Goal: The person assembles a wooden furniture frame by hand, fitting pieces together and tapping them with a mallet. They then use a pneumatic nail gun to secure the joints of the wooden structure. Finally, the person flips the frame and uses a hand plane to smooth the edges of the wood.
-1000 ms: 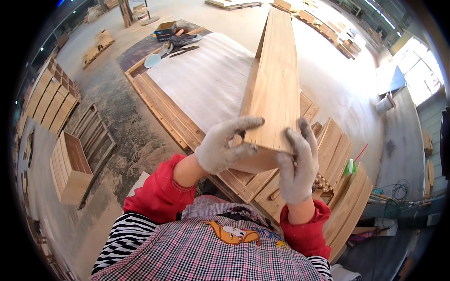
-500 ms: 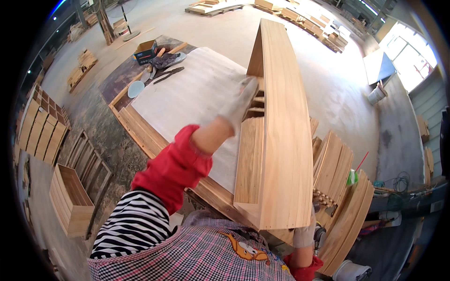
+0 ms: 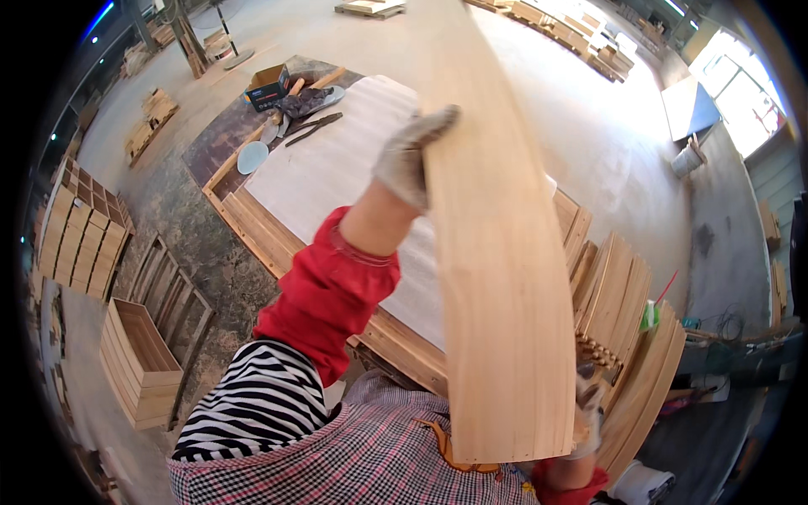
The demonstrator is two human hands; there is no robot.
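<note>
A long, pale wooden box frame (image 3: 501, 261) stands raised in front of me, and only one broad side faces up at me; the rest of it is hidden. Wrapped over its left edge near the far end is my gloved left hand (image 3: 406, 160), its thumb lying on the broad face. My gloved right hand (image 3: 587, 425) is at the frame's near right edge, fingers bent against it and partly hidden. Under the frame lies a white sheet (image 3: 337, 181) spread over the wooden worktable (image 3: 408, 349).
Pliers (image 3: 314, 128), a pale blue round dish (image 3: 252, 157) and an open dark box (image 3: 268, 87) lie at the table's far left. Stacked boards (image 3: 619, 286) stand to the right. Wooden drawer boxes (image 3: 139, 362) rest on the left floor.
The frame has been lifted and tilted toward me, so its open inside no longer shows. My left hand has moved from inside the opening to its edge. My right hand has shifted slightly right.
</note>
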